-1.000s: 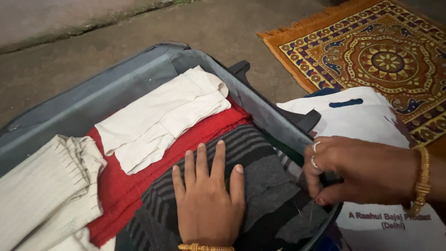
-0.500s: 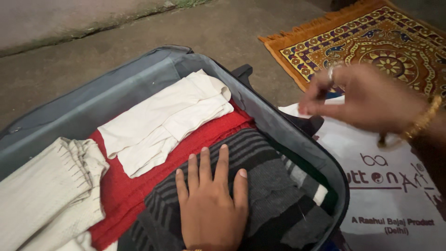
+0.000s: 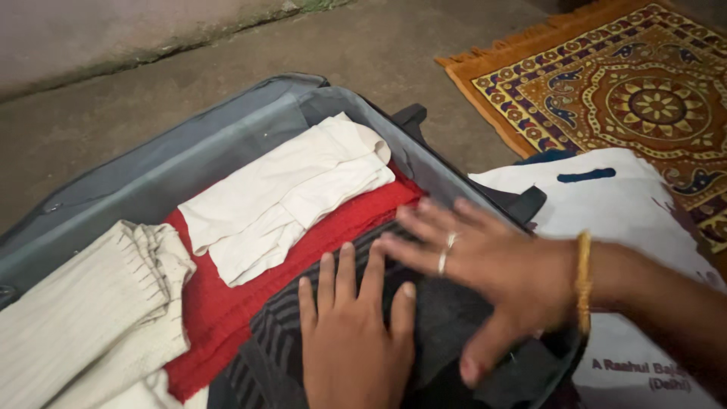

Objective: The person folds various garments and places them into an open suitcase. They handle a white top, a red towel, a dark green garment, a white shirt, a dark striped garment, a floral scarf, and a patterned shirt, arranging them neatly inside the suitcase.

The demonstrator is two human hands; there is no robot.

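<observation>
both hands point(image 3: 356, 341) flat, striped sweater point(image 3: 280, 333) beneath

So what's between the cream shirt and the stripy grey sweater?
In the head view, only the red cloth shows between the cream shirt and the grey sweater.

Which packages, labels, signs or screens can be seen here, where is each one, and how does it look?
White bag: flat on the floor right of the suitcase, partly on the patterned rug; white with a dark slot handle and dark print, partly covered by the right hand.
No signs or screens.
</observation>
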